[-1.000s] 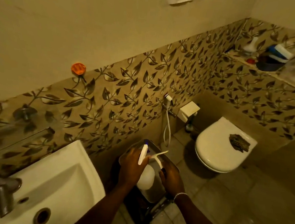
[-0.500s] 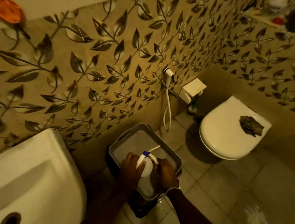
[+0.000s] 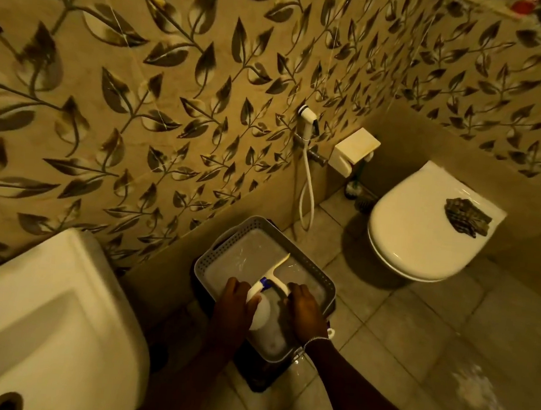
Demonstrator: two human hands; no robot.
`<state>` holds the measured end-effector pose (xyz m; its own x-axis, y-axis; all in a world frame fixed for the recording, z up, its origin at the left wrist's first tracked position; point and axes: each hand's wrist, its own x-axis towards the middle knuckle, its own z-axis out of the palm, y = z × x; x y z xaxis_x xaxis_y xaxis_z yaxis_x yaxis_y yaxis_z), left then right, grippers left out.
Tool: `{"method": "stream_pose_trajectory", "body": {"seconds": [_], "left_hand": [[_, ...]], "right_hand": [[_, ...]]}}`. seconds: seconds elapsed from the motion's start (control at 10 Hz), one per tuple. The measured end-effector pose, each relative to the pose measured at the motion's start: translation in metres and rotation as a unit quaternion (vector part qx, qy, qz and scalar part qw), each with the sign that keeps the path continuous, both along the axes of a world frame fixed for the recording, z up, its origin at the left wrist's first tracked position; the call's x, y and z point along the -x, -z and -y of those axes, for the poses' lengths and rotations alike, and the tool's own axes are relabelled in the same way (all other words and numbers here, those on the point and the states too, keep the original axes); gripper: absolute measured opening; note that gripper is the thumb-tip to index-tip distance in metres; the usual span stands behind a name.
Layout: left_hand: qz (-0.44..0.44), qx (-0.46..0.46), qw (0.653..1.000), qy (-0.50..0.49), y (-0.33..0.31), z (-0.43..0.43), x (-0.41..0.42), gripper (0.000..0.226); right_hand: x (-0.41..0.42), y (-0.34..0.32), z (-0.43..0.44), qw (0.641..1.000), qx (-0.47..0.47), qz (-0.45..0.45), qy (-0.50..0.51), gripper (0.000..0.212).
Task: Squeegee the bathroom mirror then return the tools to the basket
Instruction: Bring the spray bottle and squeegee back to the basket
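Observation:
A grey perforated basket stands low on a dark stand beside the leaf-tiled wall. Both my hands are down inside it. My left hand grips a white spray bottle with a blue nozzle, held upright in the basket. My right hand holds the handle of a white squeegee, whose blade points toward the basket's far side. The mirror is out of view.
A white washbasin fills the lower left. A white toilet with a dark cloth on its closed lid stands at right. A hand sprayer with hose and a paper holder hang on the wall. The floor is tiled.
My hands have lowered the spray bottle and squeegee down into the basket, and my head has tipped downward and closer, so the shelf and upper wall dropped out of view.

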<state>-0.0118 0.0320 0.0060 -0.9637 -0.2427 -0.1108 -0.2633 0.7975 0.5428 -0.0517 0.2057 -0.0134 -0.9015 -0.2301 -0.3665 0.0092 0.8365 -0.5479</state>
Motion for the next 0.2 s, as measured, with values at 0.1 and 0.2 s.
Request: {"method": "stream_pose_trajectory", "body": {"seconds": [0.1, 0.2], "left_hand": [[0.015, 0.002, 1.0, 0.02, 0.0, -0.0008, 0.0034, 0.025], [0.038, 0.0, 0.998, 0.041, -0.005, -0.0027, 0.0083, 0.031]], "right_hand": [[0.0006, 0.0003, 0.002, 1.0, -0.011, 0.003, -0.004, 0.044], [0.0, -0.0035, 0.0004, 0.999, -0.05, -0.002, -0.005, 0.045]]}}
